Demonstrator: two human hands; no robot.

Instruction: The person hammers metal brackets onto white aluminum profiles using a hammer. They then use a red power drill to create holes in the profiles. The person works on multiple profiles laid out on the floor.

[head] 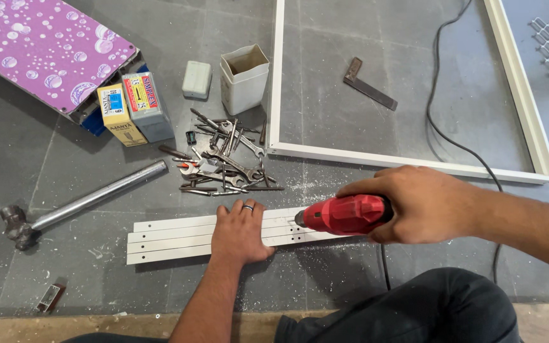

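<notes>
Two hands on job. Hammer [84, 202] left of white strips [179, 236]. Left hand [241, 232] flat, fingers spread, pinning strips on floor. Right hand [424, 203] wrapped round red drill [344, 215], bit at strips. Best press firmly, drill square.

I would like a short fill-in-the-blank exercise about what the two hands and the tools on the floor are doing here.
1. The right hand grips a ____ power drill.
2. The left hand presses flat on the white ____.
3. The hammer lies to the ____ of the strips.
4. The loose wrenches and bits lie in a ____ on the floor.

Missing words: red; strips; left; pile
</notes>
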